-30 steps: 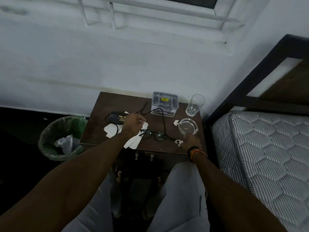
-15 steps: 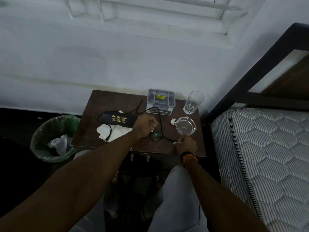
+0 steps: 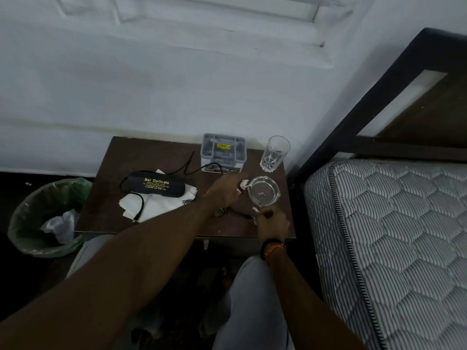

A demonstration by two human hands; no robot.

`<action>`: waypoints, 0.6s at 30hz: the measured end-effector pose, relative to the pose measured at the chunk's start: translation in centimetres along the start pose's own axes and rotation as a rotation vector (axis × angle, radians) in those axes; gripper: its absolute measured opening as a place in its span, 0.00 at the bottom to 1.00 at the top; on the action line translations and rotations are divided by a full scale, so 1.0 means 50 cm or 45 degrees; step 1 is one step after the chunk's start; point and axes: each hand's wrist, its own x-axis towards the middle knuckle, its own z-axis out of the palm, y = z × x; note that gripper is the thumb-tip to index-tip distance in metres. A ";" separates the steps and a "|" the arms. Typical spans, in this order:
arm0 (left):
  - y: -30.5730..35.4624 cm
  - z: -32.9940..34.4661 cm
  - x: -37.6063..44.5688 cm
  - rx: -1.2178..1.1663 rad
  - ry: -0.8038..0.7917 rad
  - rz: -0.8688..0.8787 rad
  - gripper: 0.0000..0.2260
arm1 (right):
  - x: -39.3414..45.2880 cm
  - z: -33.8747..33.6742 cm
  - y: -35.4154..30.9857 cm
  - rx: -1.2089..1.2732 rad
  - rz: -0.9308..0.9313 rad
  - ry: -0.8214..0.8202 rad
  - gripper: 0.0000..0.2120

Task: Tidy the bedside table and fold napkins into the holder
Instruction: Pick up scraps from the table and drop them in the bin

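Observation:
On the dark bedside table (image 3: pixel 113 157), flat white napkins (image 3: pixel 154 205) lie under a black glasses case (image 3: pixel 156 184). The grey napkin holder (image 3: pixel 223 152) stands at the back edge. My left hand (image 3: pixel 223 192) stretches across the table, and its blurred fingertips are at a crumpled white scrap (image 3: pixel 243 184) beside the glass ashtray (image 3: pixel 264 194). My right hand (image 3: pixel 271 221), near the table's front right, pinches a small white paper scrap (image 3: pixel 255 210). A pair of glasses (image 3: pixel 222 212) is mostly hidden under my left forearm.
A drinking glass (image 3: pixel 275 154) stands at the table's back right corner. A black cable (image 3: pixel 187 168) loops over the case and napkins. A bin with a green liner (image 3: pixel 45 218) stands on the floor to the left. A mattress (image 3: pixel 391 236) and dark bed frame close off the right side.
My left hand left the napkins, passed over the glasses and reached right to the scrap by the ashtray. My right hand stayed near the front right with its scrap.

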 end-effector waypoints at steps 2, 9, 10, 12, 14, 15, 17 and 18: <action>-0.001 0.007 0.015 0.045 -0.059 0.007 0.28 | -0.002 0.004 -0.002 -0.025 -0.036 -0.007 0.05; 0.018 0.008 0.053 0.280 -0.276 -0.030 0.15 | -0.005 0.023 -0.008 -0.120 -0.134 -0.027 0.03; 0.012 0.012 0.055 0.293 -0.265 -0.060 0.14 | -0.005 0.024 -0.008 -0.121 -0.134 -0.031 0.02; 0.007 0.016 0.059 0.282 -0.207 -0.084 0.12 | -0.003 0.024 -0.008 -0.123 -0.125 -0.042 0.02; 0.008 0.014 0.060 0.252 -0.149 -0.086 0.10 | -0.002 0.023 -0.008 -0.121 -0.114 -0.045 0.02; 0.008 0.011 0.058 0.224 -0.126 -0.099 0.09 | -0.001 0.024 -0.008 -0.112 -0.108 -0.047 0.02; 0.008 0.002 0.051 0.174 -0.097 -0.100 0.08 | 0.001 0.022 -0.010 -0.097 -0.105 -0.051 0.03; 0.007 -0.003 0.045 0.155 -0.079 -0.097 0.08 | 0.000 0.021 -0.014 -0.099 -0.106 -0.056 0.03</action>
